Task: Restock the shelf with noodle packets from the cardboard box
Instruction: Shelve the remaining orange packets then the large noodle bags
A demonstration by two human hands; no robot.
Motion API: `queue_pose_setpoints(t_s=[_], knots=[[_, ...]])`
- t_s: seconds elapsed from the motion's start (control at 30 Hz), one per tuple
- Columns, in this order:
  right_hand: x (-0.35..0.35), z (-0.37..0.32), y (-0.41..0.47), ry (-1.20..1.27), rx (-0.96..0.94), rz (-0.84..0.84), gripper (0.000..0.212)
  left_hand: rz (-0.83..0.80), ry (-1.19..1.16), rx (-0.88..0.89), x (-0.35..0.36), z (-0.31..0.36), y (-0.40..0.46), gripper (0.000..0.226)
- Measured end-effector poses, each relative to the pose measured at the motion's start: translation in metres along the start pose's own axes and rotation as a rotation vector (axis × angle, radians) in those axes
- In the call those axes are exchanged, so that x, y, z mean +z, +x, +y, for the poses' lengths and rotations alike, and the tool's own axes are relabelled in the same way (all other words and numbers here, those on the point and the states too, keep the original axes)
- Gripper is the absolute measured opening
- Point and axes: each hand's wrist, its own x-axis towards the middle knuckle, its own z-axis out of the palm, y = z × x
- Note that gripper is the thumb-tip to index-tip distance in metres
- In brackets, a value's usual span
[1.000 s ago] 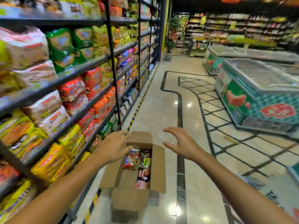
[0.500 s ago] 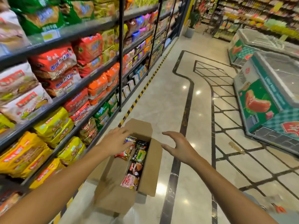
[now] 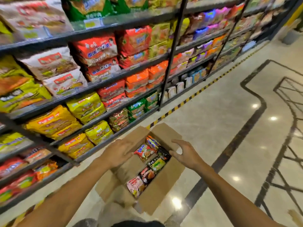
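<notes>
Head view: our left hand (image 3: 118,152) and right hand (image 3: 185,154) hover with grips released over the cardboard box (image 3: 157,190) on the glossy floor (image 3: 213,122) beside the shelf (image 3: 114,79).

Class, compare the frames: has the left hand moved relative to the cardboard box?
Yes. The left hand has come down toward the cardboard box, nearer the packets inside.
</notes>
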Motion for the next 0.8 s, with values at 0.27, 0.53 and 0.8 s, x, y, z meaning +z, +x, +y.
queue_pose_setpoints(t_s=[0.27,0.53,0.8], knots=[[-0.001,0.028,0.070,-0.025,-0.054,-0.209,0.048,0.051,-0.198,-0.215,0.047,-0.008,0.012,0.058],[0.044,0.080,0.150,-0.007,0.065,-0.318,0.061,0.007,-0.344,-0.211,0.101,-0.039,0.066,0.054],[0.101,0.166,0.272,0.057,0.164,-0.422,0.066,0.135,-0.522,-0.264,0.182,-0.075,0.155,0.059]])
